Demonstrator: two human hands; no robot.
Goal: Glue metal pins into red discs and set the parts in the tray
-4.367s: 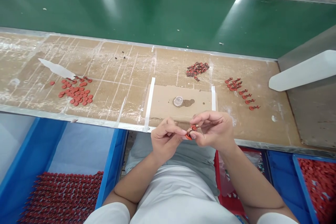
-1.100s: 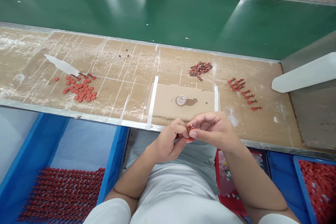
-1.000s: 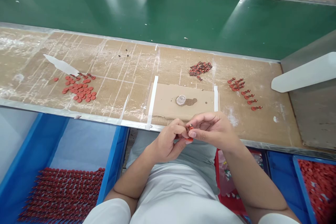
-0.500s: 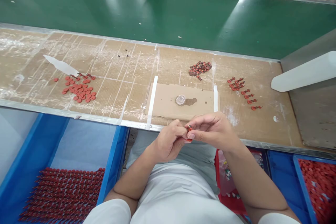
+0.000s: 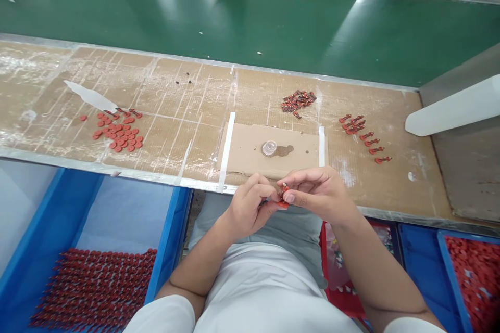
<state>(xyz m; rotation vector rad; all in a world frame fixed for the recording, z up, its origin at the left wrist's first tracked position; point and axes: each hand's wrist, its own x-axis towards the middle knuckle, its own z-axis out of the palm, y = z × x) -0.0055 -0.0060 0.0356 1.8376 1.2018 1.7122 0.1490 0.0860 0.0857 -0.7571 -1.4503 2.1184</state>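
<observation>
both hands meet just in front of the bench edge — the left hand and right hand pinch one small red part between their fingertips, fingers closed tight on it. the part sits right at the pinch, mostly hidden, just below the taped cardboard pad with its little clear cup.

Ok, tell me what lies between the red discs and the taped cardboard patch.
Head view: only scuffed bench top between the red discs and the cardboard patch; a white tape strip edges the patch.
</observation>
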